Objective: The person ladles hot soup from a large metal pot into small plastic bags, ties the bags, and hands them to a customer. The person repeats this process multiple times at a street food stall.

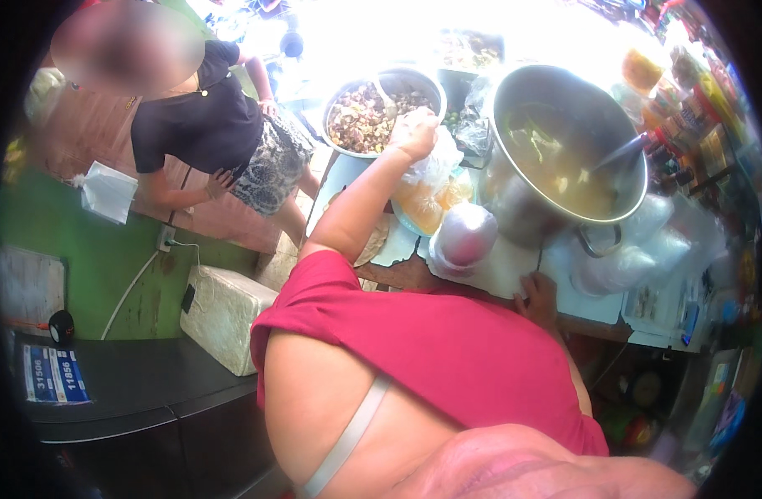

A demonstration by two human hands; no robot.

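My left hand (415, 132) is at the near right rim of a metal pot (442, 93) of chopped, mixed food, with its fingers bent. A light-coloured spoon (382, 96) lies in the food beside the fingers; whether they grip it is unclear. Directly below this hand are a clear plastic bag (440, 153) and bags of orange liquid (421, 203) in a light-blue basin. My right hand (537, 300) rests on the near edge of the white table (509, 274), its fingers apart and nothing visible in it. Ahead of it stands a large metal stockpot (512, 153) of broth with a ladle (621, 153).
A roll of clear plastic bags (465, 234) stands between my arms. More plastic bags (637, 259) and sauce bottles (680, 128) are at the right. A person (200, 125) in a dark shirt stands at the left, beyond a foam box (228, 312). Glare hides the far side.
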